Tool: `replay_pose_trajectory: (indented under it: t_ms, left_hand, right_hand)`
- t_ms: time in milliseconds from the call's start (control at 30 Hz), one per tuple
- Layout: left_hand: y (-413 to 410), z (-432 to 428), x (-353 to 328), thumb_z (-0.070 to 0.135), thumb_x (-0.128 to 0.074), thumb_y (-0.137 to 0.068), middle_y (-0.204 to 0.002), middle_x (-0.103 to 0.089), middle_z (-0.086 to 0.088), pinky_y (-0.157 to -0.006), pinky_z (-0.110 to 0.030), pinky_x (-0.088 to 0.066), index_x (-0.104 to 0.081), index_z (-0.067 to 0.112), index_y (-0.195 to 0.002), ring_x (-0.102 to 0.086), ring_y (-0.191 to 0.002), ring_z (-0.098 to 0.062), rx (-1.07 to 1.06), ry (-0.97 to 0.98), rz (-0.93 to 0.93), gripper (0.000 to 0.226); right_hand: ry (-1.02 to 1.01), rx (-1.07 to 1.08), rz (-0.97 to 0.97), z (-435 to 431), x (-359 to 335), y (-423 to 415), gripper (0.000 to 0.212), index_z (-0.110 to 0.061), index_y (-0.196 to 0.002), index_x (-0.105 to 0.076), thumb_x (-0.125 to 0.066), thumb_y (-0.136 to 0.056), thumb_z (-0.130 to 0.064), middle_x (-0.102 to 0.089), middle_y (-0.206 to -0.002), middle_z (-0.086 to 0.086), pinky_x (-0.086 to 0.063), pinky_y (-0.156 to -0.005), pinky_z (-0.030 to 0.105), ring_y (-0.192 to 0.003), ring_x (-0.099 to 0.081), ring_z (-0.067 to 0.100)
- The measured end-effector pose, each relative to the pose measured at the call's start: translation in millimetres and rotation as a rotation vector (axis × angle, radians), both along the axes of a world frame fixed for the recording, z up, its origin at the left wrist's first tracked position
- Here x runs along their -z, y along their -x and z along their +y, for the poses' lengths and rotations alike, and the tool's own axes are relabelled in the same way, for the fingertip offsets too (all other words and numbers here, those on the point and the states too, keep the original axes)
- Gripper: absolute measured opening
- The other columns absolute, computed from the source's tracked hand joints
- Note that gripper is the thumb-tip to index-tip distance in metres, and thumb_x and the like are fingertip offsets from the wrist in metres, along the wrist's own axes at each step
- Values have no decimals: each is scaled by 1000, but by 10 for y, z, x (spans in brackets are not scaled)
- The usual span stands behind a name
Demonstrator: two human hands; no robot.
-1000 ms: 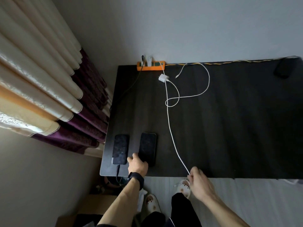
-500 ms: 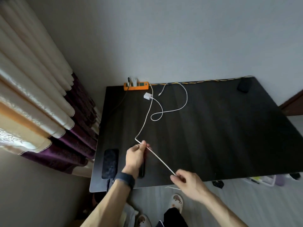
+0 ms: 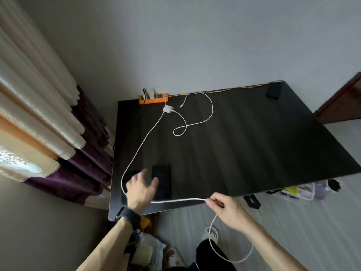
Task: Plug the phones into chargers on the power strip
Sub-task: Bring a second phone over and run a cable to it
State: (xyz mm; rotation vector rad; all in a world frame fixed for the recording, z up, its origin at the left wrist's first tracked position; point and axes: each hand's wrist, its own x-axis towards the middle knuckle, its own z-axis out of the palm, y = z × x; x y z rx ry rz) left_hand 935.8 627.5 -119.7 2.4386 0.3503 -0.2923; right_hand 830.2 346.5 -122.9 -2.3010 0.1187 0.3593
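White charging cable [image 3: 140,145] being routed to the phones, near-left of dark wood-grain surface [image 3: 254,143].
Right hand [image 3: 227,209] pinches the cable, likely feeding slack; left hand [image 3: 141,187], grip released, hovers over two black slab phones [image 3: 161,180]. Orange power strip [image 3: 153,98] sits far-left.

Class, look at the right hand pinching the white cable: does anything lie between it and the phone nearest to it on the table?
Nothing visible does. The right hand holds the white cable just past the table's front edge, and the dark tabletop across to the phone is bare.
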Motion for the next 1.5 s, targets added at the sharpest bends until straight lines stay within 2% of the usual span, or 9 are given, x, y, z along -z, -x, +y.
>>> replay_pose_trajectory:
  t_ms: [100,200,333,500,667,800,1000,1233,1500]
  left_hand:
    - [417,-507,-115,35,-52,-100,-119,-71,-1,-103,-34,-43,-71,21,-116,-61,-117,-17,651,128,79,28]
    - [569,-543,-149,37,-41,-101,-105,-72,1,-85,-37,-50,-63,24,-104,-66,-98,-28,773,-204,-113,25]
    - [575,-91,-179,22,-48,-95,-94,-68,3,-81,-34,-44,-59,26,-99,-66,-88,-25,615,-348,-305,13]
    - [785,871,-73,17,-46,-91,-94,-71,-2,-74,-40,-48,-62,20,-99,-67,-88,-31,168,-535,-225,18]
    - [1189,787,21,19,-53,-89,-130,-64,2,-99,-42,-43,-58,27,-128,-57,-118,-27,142,-567,-25,40]
    - [1238,-35,-135,32,-60,-84,-151,-46,3,-113,-39,-34,-41,25,-149,-42,-139,-21,349,-337,-170,67]
    - [1427,-530,-143,47,-25,-96,-100,-75,7,-91,-34,-47,-67,26,-108,-66,-96,-20,522,-385,-335,49]
    - [1978,453,368,33,-64,-92,-76,-72,4,-59,-29,-45,-62,29,-95,-69,-71,-25,41,-459,-210,5]
    - [2344,530,786,48,-42,-100,-89,-73,-6,-65,-34,-38,-52,25,-100,-68,-88,-33,-137,-451,127,25]
  right_hand:
    - [8,-50,-71,298,-120,-140,23,-25,-84,-61,-59,-93,-45,-60,-67,-14,-39,-61,18,-64,-54,-1]
    - [-18,-85,-57,330,-219,-238,16,-28,-86,-61,-59,-92,-43,-64,-67,-13,-38,-59,15,-61,-53,-4]
    - [50,-200,17,12,-236,-305,29,-24,-80,-61,-55,-87,-52,-61,-65,-2,-36,-52,17,-53,-43,5]
    - [78,-188,79,-578,-130,-381,30,-29,-73,-63,-57,-87,-54,-58,-55,-10,-38,-54,21,-50,-46,1]
    - [9,-249,32,-429,-109,-318,19,-37,-82,-64,-53,-95,-46,-60,-68,0,-37,-51,17,-51,-48,7]
    - [-87,-408,-39,-11,-181,-236,15,-36,-85,-65,-55,-94,-44,-64,-73,-10,-40,-61,13,-60,-50,2]
    - [-83,-498,-59,193,-182,-171,19,-33,-82,-64,-59,-89,-50,-65,-70,-21,-40,-59,12,-65,-57,-2]
    - [148,-505,226,-340,49,-238,45,-27,-63,-50,-43,-90,-63,-57,-53,-13,-43,-55,23,-48,-47,6]
    - [-286,-314,404,-255,114,-233,17,-18,-86,-69,-58,-98,-21,-56,-64,1,-44,-50,25,-53,-48,16]
